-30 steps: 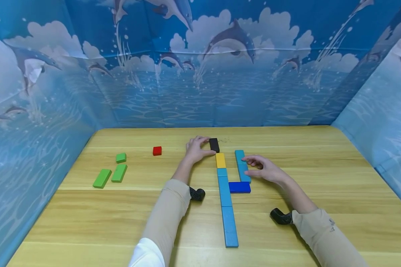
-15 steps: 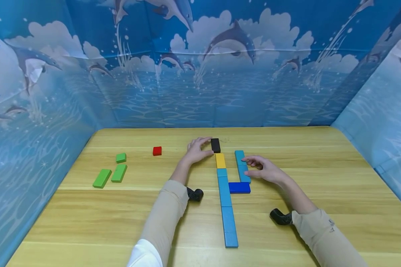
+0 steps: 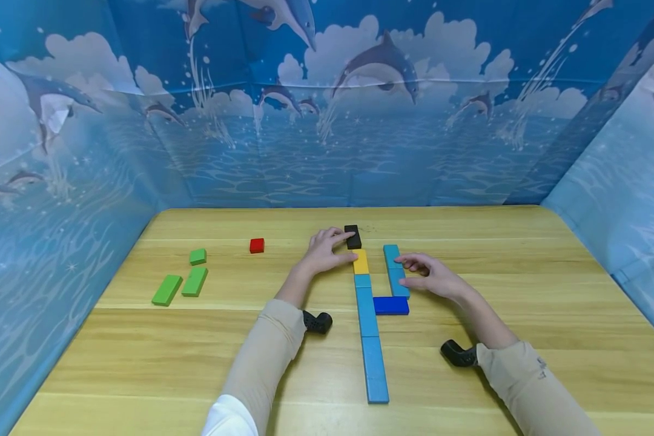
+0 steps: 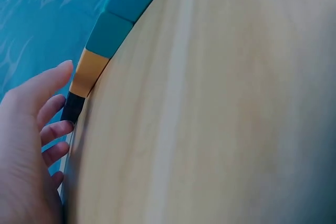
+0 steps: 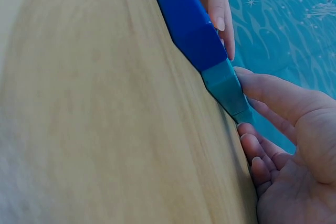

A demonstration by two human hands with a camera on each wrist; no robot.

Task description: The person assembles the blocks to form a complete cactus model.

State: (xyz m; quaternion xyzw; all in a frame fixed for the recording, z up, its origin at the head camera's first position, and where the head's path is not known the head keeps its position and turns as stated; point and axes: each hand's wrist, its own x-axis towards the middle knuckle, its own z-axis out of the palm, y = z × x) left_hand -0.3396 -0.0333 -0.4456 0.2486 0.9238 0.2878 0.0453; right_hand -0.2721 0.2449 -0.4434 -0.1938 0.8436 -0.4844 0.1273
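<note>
Sliding nearer the yellow block (image 3: 362, 264), the left hand (image 3: 324, 249) is holding its grip spread across it and the black block (image 3: 355, 241) just beyond, apparently aligning their row, while the right hand (image 3: 433, 278), grip parted, is touching the light-blue blocks (image 3: 395, 274) right of the yellow one.

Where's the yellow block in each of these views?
Head: the yellow block sits slightly right of centre, below mid-height.
Left wrist: upper left, between the black block and a light blue block.
Right wrist: not in it.
Shared landmark: the left hand shows in all three.
</note>
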